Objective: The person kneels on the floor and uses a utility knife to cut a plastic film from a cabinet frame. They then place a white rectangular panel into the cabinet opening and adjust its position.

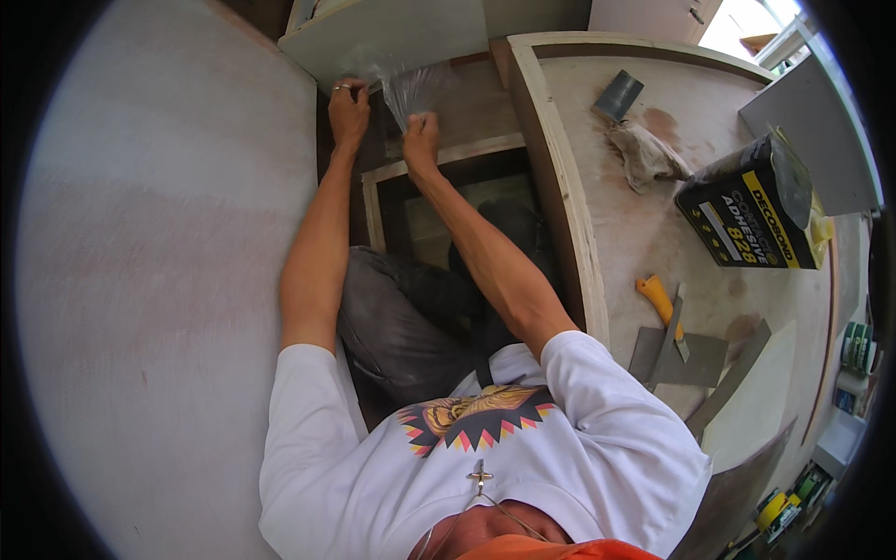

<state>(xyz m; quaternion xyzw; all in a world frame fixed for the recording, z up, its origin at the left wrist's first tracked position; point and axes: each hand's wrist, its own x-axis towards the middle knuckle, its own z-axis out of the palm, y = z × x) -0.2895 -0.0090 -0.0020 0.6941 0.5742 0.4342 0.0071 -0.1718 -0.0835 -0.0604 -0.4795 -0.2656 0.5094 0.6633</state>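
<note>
Clear plastic film (415,91) hangs in gathered folds below a pale grey panel (397,42) at the far end. Its bunched lower end is in the closed fingers of my right hand (422,138). Just to the left, my left hand (349,117) is raised beside the film and the panel's lower edge, its fingers curled together in a pinch. What lies between those fingertips is too small to make out. Beneath my hands is an open wooden frame (448,152) with a dark hollow inside.
A large pale panel (159,280) fills the left side. On the wooden worktop (597,224) at right stand a black-and-yellow adhesive can (747,205), a crumpled rag (644,159), a dark grey sheet piece (618,95), a yellow-handled tool (656,297) and flat grey pieces (705,359).
</note>
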